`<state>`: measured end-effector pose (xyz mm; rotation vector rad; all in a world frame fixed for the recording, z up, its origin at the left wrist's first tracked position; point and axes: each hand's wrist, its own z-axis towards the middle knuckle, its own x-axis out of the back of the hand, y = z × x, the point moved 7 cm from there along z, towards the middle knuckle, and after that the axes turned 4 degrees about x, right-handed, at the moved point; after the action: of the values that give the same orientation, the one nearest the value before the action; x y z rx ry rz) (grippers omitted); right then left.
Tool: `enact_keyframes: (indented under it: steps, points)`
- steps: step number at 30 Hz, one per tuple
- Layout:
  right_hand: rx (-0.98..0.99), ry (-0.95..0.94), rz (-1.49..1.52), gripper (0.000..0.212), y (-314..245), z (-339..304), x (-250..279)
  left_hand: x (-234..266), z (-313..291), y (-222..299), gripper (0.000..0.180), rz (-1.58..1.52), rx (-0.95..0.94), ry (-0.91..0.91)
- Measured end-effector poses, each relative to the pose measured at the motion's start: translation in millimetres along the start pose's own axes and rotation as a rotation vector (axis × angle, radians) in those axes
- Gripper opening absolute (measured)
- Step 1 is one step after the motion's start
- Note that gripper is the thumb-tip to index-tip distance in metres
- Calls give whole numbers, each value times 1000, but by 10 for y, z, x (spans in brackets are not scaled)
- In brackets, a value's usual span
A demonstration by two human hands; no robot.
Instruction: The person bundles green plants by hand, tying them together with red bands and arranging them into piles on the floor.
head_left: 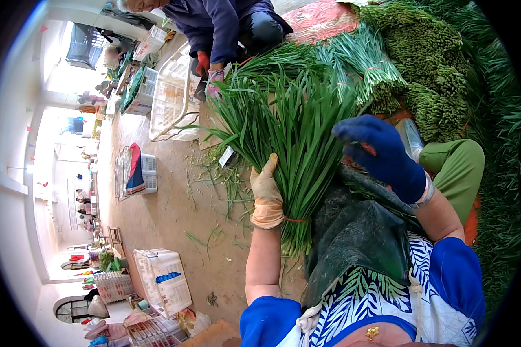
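Observation:
A large bundle of long flat green leaves, which look like garlic chives [298,150], stands fanned out before me. A red band [297,220] ties it near its lower end. My left hand [266,195], in a tan glove, is closed round the bundle's left side, thumb up along the leaves. To the right of the leaves, my right hand [382,155] is raised in a dark blue glove. Its fingers are apart and slightly bent, with nothing seen between them. Below it, a dark green apron [359,246] covers my lap.
Tied bundles of chives [373,69] and a tall stack of cut stems [437,81] lie at the far right. A co-worker [220,29] in gloves crouches at the far side. White crates [150,173] stand at left; leaf scraps [231,185] litter the floor.

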<state>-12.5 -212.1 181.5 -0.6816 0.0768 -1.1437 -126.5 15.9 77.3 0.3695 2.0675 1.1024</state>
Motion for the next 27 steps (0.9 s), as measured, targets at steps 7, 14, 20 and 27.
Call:
enact_keyframes:
  steps: [7, 14, 20, 27]
  points:
    - [-152, -54, 47, 32, 56, 85, -212, -115, -53, -20, 31, 52, -95, -37]
    - [269, -210, -692, 36, -123, 130, -636, -119, -54, -27, 32, 65, -128, -24]
    - [199, -667, -599, 15, -266, -171, -817, 114, 82, -35, 29, 54, -59, 57]
    - [89, -932, -144, 16, -861, -863, -519, 500, 412, -204, 31, 3, 106, 124]
